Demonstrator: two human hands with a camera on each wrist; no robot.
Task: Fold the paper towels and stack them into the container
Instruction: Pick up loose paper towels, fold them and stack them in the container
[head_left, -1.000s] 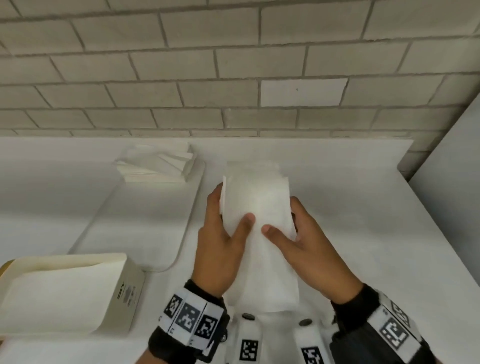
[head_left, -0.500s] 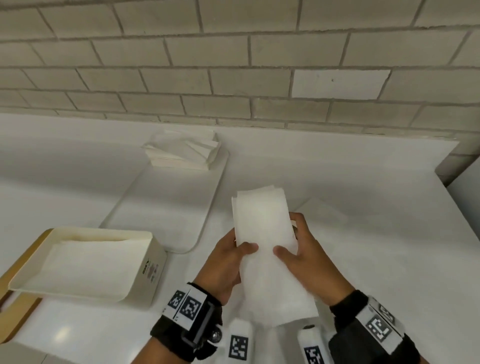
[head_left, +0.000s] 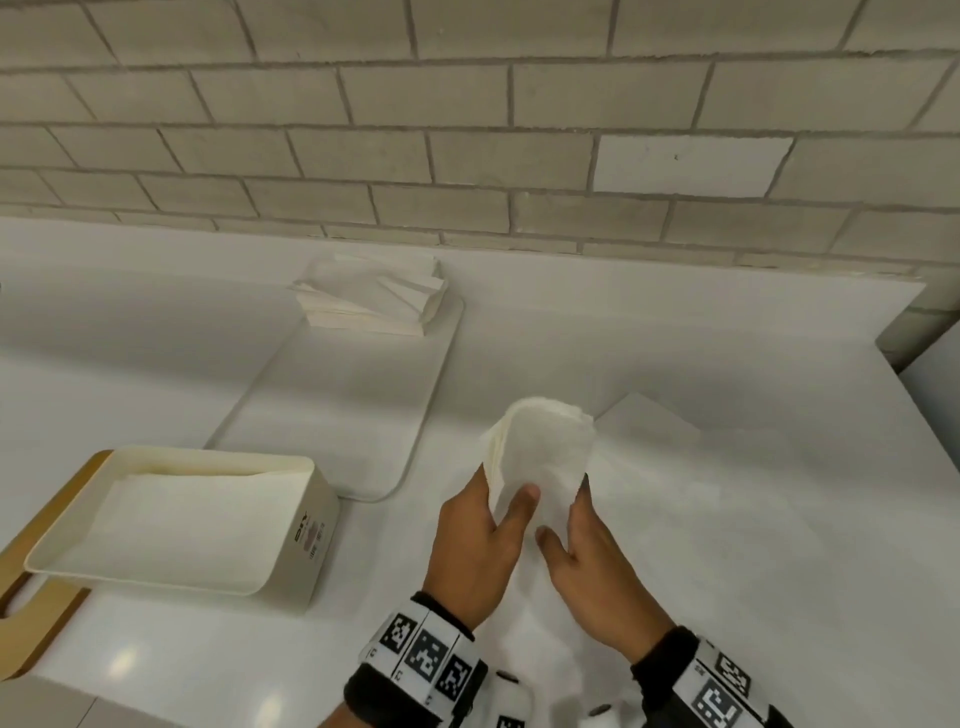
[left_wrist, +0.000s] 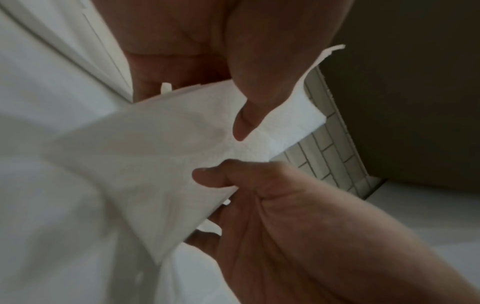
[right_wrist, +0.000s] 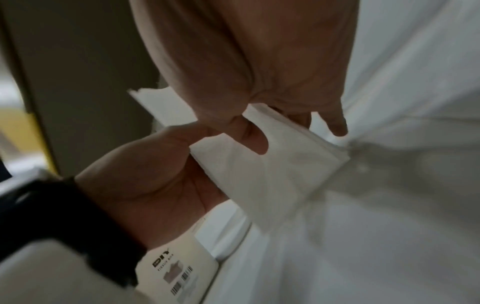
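Pinching one folded paper towel (head_left: 540, 457) between them, both hands hold it above the white surface (head_left: 727, 519); the left hand (head_left: 480, 551) clamps thumb over its soft, layered edge, the right hand (head_left: 587, 566) grips the opposite side; one cream rectangular container (head_left: 311, 540) with a flat sheet inside sits left; one stack of towels (head_left: 371, 301) rests on one smooth rounded tray (head_left: 405, 457).

Two bare hands with marker bands at the wrists

The left hand (head_left: 475, 551) and right hand (head_left: 597, 577) are ungloved; each wrist wears a black cuff under a white band (head_left: 423, 654) printed with square black-and-white code markers, and two further white marker-bearing pieces show between the wrists.
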